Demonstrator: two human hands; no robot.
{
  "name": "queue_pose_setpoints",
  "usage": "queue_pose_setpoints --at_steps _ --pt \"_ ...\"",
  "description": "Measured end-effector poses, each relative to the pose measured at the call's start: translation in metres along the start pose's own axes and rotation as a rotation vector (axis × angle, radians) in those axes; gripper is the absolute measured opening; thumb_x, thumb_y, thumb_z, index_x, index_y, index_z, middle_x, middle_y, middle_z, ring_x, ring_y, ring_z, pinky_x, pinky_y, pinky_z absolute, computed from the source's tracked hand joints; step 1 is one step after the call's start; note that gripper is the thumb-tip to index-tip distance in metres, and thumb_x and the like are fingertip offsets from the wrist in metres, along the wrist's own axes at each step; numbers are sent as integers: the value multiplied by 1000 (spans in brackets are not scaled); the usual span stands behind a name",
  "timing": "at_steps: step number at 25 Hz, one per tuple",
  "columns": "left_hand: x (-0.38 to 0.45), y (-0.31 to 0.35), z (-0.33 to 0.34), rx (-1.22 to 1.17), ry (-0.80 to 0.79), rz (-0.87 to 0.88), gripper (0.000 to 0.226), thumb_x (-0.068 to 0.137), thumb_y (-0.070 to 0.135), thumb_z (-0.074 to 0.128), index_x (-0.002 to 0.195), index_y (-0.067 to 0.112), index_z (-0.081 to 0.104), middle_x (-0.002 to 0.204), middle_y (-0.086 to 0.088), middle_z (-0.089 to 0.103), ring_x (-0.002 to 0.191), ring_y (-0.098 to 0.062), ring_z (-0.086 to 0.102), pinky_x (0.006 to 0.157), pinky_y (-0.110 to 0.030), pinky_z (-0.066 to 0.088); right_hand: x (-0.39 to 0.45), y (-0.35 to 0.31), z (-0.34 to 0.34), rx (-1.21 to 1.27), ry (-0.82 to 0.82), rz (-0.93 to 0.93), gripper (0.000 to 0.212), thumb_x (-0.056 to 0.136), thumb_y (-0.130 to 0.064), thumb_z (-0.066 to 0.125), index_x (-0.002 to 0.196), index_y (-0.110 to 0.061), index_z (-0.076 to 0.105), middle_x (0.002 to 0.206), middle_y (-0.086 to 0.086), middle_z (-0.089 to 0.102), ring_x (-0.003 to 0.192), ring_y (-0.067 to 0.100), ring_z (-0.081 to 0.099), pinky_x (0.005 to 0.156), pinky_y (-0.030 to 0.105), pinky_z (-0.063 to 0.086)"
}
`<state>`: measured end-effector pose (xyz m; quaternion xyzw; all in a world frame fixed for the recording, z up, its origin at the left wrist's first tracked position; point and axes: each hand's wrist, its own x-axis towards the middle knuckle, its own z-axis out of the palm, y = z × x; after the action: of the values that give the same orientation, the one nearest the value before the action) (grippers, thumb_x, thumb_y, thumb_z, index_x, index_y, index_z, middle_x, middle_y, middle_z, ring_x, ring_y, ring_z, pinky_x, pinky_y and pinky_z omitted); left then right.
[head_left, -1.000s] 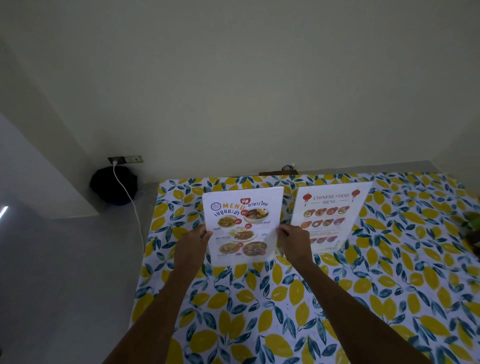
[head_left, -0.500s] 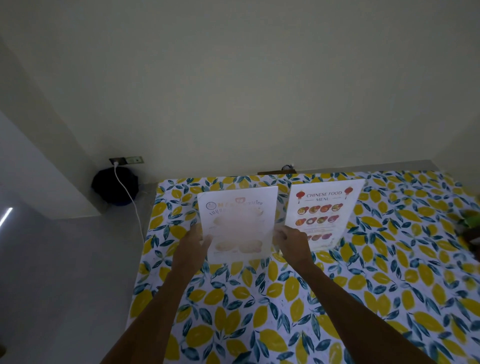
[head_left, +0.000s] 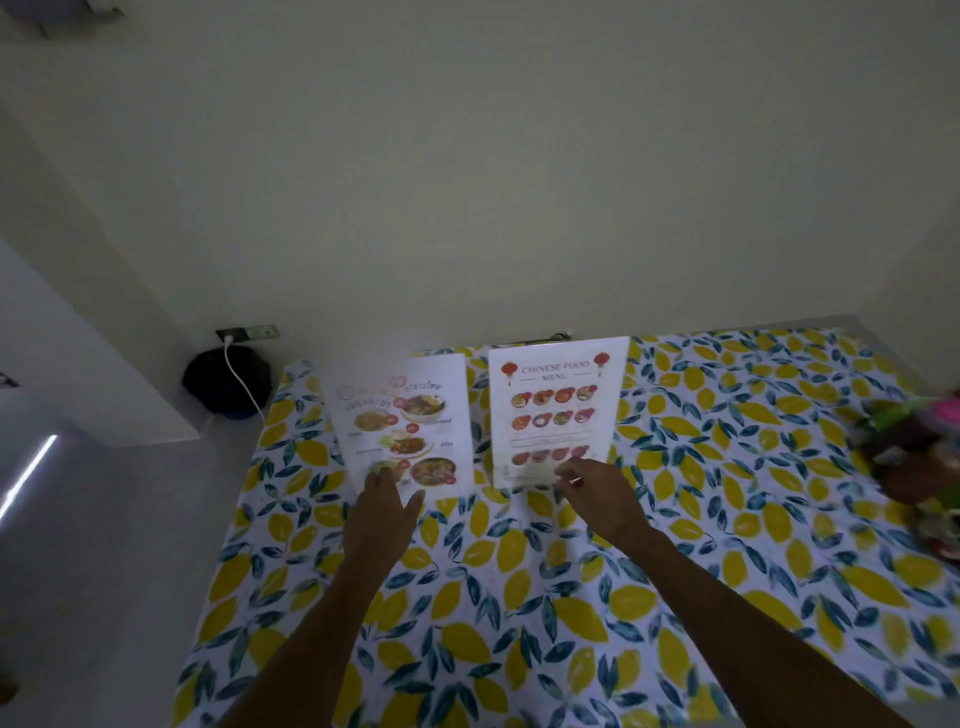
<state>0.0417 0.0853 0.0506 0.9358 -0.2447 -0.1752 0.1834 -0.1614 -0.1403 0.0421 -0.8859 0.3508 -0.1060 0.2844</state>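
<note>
Two menu stands stand upright at the far side of a table with a lemon-print cloth (head_left: 519, 597). The left one is a Thai food menu (head_left: 410, 421) with dish photos. My left hand (head_left: 384, 514) reaches to its bottom edge, fingers straight, fingertips touching the lower left part of the sheet. The right one is a Chinese food menu (head_left: 558, 405). At its lower right corner my right hand (head_left: 597, 499) has its fingers curled and appears to pinch the bottom edge.
A plain wall rises just behind the menus. A blurred pile of colourful things (head_left: 919, 467) lies at the table's right edge. Left of the table, a black bag (head_left: 223, 379) sits on the floor under a wall socket (head_left: 247, 332) with a white cable.
Both hands held the Thai menu by its sides above the table. It now stands farther back on the cloth; my left hand slid to its bottom and my right hand moved to the Chinese menu.
</note>
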Motion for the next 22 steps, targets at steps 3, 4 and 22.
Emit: queue_pose_setpoints --at_steps 3,4,22 --pt "-12 46 20 -8 -21 57 72 94 52 46 148 9 26 154 -16 32 134 -34 43 101 -46 43 -12 34 -32 -7 17 17 20 92 -24 61 109 -15 69 105 6 75 93 22 68 82 37 55" --pt "-14 60 24 -25 -16 88 64 93 51 49 142 11 34 147 -16 40 129 -35 47 98 -46 45 -14 43 -42 -4 25 26 21 92 -24 61 109 -16 69 104 5 75 93 22 68 82 36 55" --pt "54 133 70 -206 38 106 33 92 29 59 119 10 55 106 -14 70 98 -35 66 80 -39 52 79 87 -49 98 -27 178 26 92 -33 56 113 -19 57 100 9 73 87 28 69 73 44 59"
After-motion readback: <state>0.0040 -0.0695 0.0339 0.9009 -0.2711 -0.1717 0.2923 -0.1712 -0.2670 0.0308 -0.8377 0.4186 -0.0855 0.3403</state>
